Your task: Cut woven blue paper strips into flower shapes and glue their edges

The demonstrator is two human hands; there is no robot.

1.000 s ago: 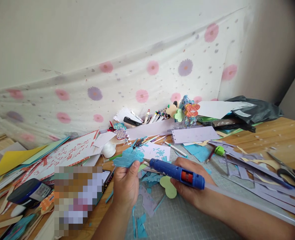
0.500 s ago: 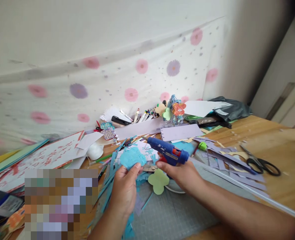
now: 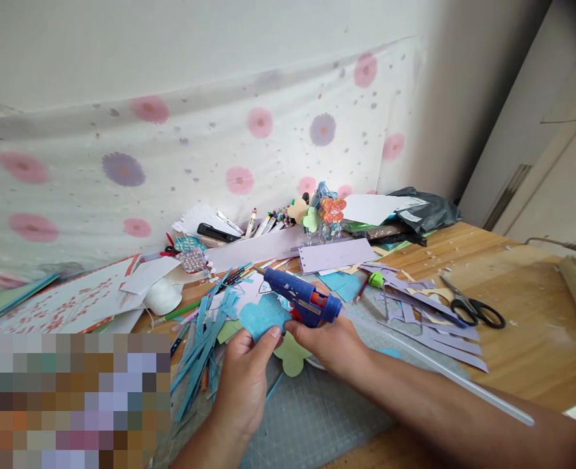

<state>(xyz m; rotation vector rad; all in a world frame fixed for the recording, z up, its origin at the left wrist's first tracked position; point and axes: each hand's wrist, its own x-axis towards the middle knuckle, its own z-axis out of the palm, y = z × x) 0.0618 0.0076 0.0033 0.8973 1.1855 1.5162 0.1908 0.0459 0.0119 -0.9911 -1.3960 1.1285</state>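
Note:
Between the thumb and fingers of my left hand [image 3: 246, 371] is a light blue paper flower [image 3: 263, 316], its petals rounded. My right hand [image 3: 334, 342] is wrapped round a blue hot glue gun [image 3: 300, 296], whose nozzle points up and left above the flower, apart from the petals. From behind the gun a long translucent rod [image 3: 463, 374] runs back over my forearm. A pale green paper flower [image 3: 293, 357] shows just below the hands, partly covered. The gun's handle and trigger are mostly hidden by my fingers.
A grey cutting mat [image 3: 312, 417] lies under the hands. Blue paper strips [image 3: 202, 352] are heaped to the left, purple strips [image 3: 444, 326] to the right. Black-handled scissors [image 3: 478, 312] lie further right. Markers [image 3: 268, 223] and a white thread spool [image 3: 163, 298] are behind.
The view has swung rightward, so the table things appear further left. The blue flower is tilted more upright in my left hand. The glue gun stays in my right hand.

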